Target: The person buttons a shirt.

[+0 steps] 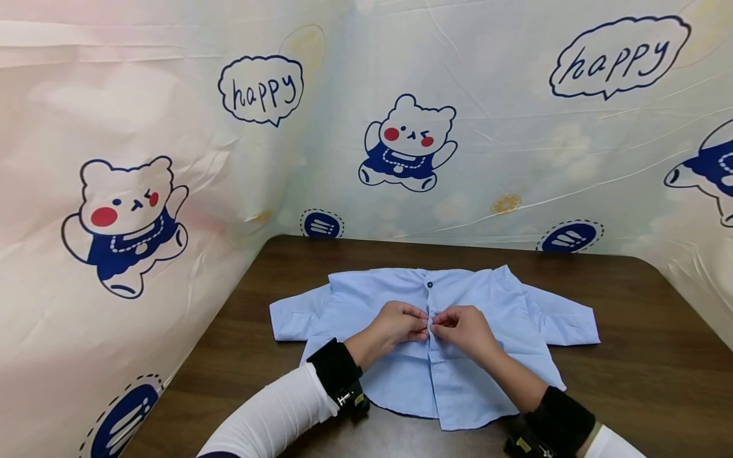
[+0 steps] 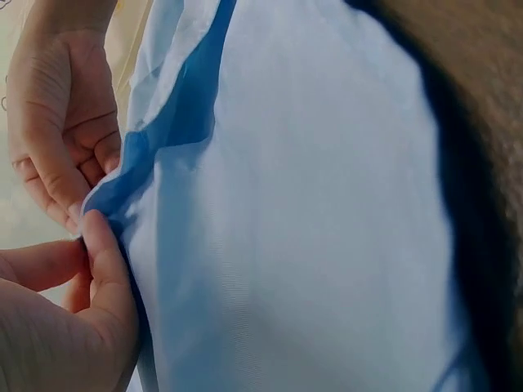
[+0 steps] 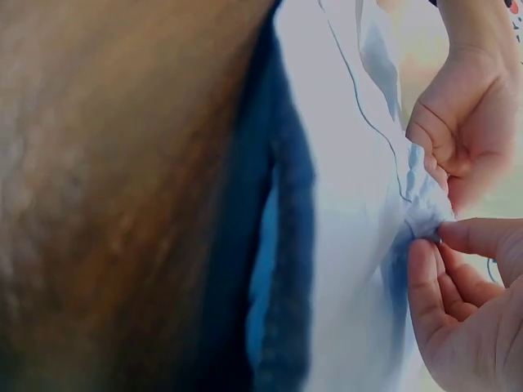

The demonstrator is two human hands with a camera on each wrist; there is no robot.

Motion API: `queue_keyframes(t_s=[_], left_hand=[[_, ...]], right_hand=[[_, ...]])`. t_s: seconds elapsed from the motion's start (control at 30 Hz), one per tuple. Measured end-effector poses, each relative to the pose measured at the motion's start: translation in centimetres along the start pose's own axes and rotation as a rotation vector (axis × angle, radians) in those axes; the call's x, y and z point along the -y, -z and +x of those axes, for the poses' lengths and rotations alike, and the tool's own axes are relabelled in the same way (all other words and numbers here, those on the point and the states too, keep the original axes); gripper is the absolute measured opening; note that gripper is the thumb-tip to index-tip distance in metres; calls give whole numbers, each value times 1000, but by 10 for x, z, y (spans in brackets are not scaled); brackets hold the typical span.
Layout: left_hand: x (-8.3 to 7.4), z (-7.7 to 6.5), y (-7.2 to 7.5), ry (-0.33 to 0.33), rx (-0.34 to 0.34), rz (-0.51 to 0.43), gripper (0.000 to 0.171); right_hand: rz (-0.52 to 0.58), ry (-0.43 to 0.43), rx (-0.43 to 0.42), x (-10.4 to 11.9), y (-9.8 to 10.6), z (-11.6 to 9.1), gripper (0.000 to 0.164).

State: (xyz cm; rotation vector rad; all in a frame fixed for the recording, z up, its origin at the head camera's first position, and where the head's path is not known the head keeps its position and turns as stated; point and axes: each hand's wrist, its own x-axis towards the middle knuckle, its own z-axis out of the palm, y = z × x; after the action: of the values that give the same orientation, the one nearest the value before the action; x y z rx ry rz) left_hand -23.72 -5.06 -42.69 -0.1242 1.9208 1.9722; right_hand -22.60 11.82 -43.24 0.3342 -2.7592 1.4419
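A light blue short-sleeved shirt (image 1: pixel 395 375) lies spread front up, its collar end away from me. At the middle of its front, my left hand (image 1: pixel 396 324) pinches the placket edge between thumb and fingers. Facing it from the other side, my right hand (image 1: pixel 466 327) pinches the other front edge, the fingertips of both hands almost meeting. A dark button (image 1: pixel 430 285) shows at the top of the placket. In the left wrist view the cloth (image 2: pixel 310 196) is lifted into a fold at the fingers. Bunched placket cloth (image 3: pixel 423 196) sits at the right fingertips in the right wrist view.
Under the shirt is a brown wooden table (image 1: pixel 223 375) with rounded far corners. A pale curtain (image 1: pixel 492 152) printed with bears and "happy" bubbles hangs behind it and along the left. Black straps with small cameras (image 1: pixel 355 399) circle both wrists.
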Motion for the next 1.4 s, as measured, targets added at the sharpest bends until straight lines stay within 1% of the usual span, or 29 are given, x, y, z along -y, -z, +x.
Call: queue_keyframes(t_s=[0.1, 0.2, 0.3, 0.4, 0.53, 0.67, 0.73, 0.8, 0.97, 1.07, 1.17, 1.27, 1.4], left_hand=[[0, 0, -3, -30, -38, 34, 11], [1, 0, -6, -79, -74, 120, 12], [1, 0, -8, -124, -107, 197, 8], [-1, -2, -9, -145, -129, 225, 4], [-1, -4, -9, -160, -137, 255, 4], [-2, -4, -8, -176, -128, 281, 5], [-3, -4, -7, -184, -121, 286, 5], [-3, -4, -7, -189, -112, 298, 4], [-5, -5, -5, -190, -102, 355, 4], [-6, -6, -5, -205, -97, 384, 5], [-6, -6, -5, -237, -92, 430, 6], [-5, -5, -4, -270, -89, 484, 5], [-3, -4, -3, -294, -89, 531, 5]], right_hand=[[-48, 34, -37, 2, -2, -1, 5], [-108, 77, -73, 4, -3, -2, 6], [-148, 113, -94, 7, -5, -4, 8], [-162, 130, -103, 9, -6, -5, 8], [-169, 143, -92, 10, -5, -6, 7], [-152, 141, -72, 10, -2, -5, 5], [-116, 122, -51, 10, 0, -3, 4], [-66, 79, -18, 11, 1, -2, 5], [124, -85, 85, 12, 5, 1, 9], [231, -166, 125, 12, 7, 3, 12], [301, -208, 156, 12, 8, 5, 15], [343, -226, 183, 11, 9, 5, 16], [411, -265, 210, 9, 9, 7, 15]])
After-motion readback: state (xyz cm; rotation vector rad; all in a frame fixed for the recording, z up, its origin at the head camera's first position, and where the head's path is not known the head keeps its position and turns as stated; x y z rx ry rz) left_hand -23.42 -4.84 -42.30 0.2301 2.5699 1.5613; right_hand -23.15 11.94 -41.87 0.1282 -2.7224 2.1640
